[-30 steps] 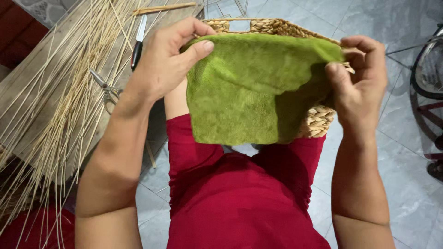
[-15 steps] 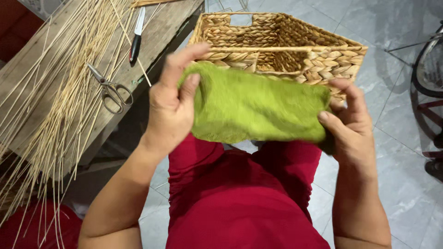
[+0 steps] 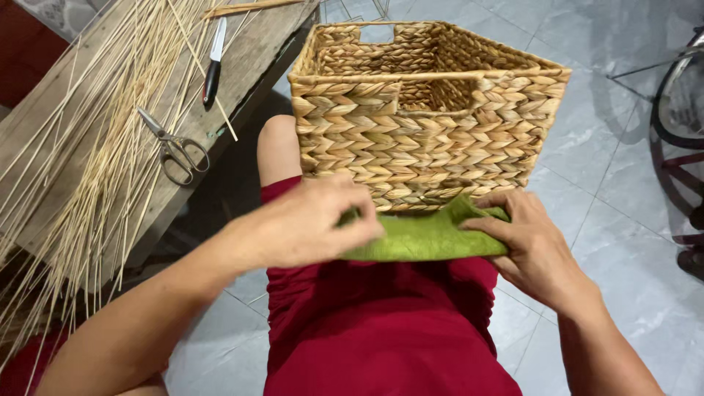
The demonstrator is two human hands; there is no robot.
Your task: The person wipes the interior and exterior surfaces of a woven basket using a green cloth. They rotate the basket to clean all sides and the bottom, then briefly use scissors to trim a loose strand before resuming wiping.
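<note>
Green cloth lies folded below the woven basket, left hand and right hand pinching its ends (smoothing remains).

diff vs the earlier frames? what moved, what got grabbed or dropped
The green cloth came down from held up and spread in front of the basket to folded flat on the lap. Left hand and right hand moved down with it, both keeping their grip. Nothing let go. Basket, scissors, knife and reeds stayed put.
</note>
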